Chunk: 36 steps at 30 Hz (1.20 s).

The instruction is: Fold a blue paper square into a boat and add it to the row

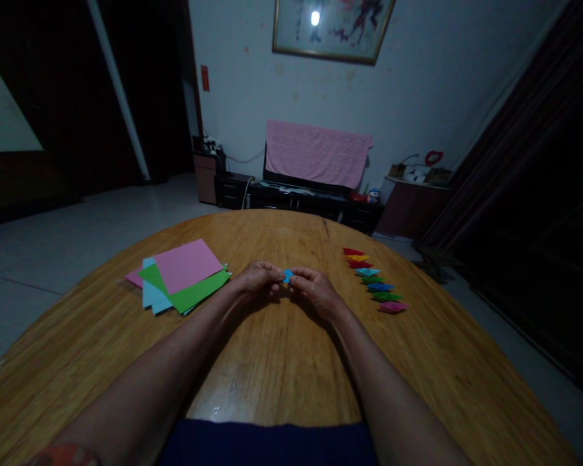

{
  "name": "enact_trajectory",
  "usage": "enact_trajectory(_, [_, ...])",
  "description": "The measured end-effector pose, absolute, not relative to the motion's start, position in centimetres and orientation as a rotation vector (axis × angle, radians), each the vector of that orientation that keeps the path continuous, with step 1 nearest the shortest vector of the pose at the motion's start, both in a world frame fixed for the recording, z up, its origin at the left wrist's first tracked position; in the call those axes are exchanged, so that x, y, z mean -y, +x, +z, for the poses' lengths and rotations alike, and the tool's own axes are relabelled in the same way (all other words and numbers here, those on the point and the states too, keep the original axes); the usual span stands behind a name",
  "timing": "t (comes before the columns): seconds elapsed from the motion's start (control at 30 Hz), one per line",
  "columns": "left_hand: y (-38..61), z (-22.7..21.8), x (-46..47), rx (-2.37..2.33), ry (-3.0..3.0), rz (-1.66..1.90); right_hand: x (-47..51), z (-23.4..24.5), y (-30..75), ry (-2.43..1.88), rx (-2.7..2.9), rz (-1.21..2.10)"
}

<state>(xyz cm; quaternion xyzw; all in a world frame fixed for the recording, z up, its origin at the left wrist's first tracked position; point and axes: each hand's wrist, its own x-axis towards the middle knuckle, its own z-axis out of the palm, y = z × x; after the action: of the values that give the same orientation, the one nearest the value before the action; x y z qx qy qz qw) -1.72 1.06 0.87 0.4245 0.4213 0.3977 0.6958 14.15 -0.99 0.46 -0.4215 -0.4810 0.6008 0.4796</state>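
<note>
My left hand [260, 278] and my right hand [313, 288] meet at the middle of the round wooden table [282, 362]. Both pinch a small piece of folded blue paper [287, 276] between their fingertips, just above the tabletop. To the left of my hands lies a fanned stack of coloured paper sheets [182, 275], with pink on top, then green and light blue. To the right a row of several small folded paper shapes [375, 279] in red, yellow, blue, green and pink runs away from me.
Beyond the table stands a low dark TV cabinet [291, 197] with a television draped in a pink cloth [317, 152]. A side table [412, 204] with small items stands at the back right. The room is dim.
</note>
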Motion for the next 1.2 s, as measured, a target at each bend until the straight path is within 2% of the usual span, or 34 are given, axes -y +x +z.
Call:
enact_trajectory(0.6, [-1.9,0.9,-1.1,-0.918,0.919,0.921,-0.1,-0.7,15.2,-1.013,1.156,1.516])
enact_trajectory(1.07, [-2.2,0.9,-1.4,-0.948,0.951,0.912,-0.1,-0.1,15.3,-1.092,1.217,1.362])
enact_trajectory(1.2, [-2.3,1.1,-1.7,-0.920,0.915,0.906,0.0,-0.2,15.4,-1.002,1.133,1.435])
